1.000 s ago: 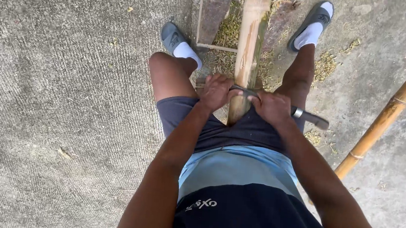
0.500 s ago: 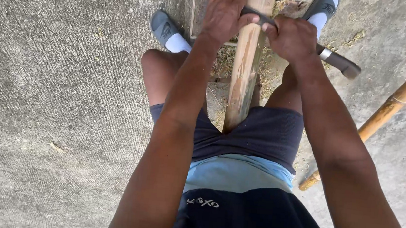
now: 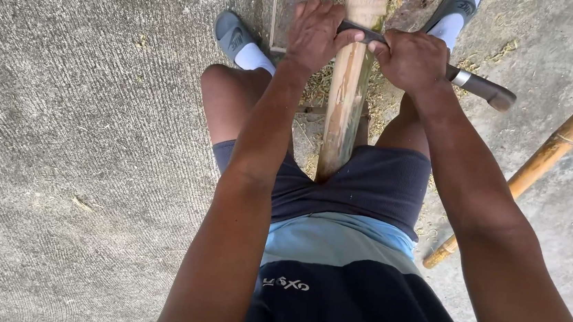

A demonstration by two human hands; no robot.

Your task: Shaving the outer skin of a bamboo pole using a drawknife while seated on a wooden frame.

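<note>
Both hands closed on a knife laid crosswise over a bamboo pole [image 3: 343, 111]: left hand [image 3: 317, 34] gripping the blade [image 3: 361, 32], right hand [image 3: 411, 58] the handle [image 3: 481, 87]. The pole ran lengthwise, away between the knees.

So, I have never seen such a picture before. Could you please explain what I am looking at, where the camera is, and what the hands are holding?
The camera sits on a person's head and looks down, so you see that person's own arms, shorts and feet. There is no machine, only two bare hands. The left hand and the right hand both grip a knife, one on each side, with its blade lying across a bamboo slat. The slat runs between the legs. The ground is rough concrete, with shavings near the slat. A bamboo pole lies on the right, and more pole ends show at the right edge.
</note>
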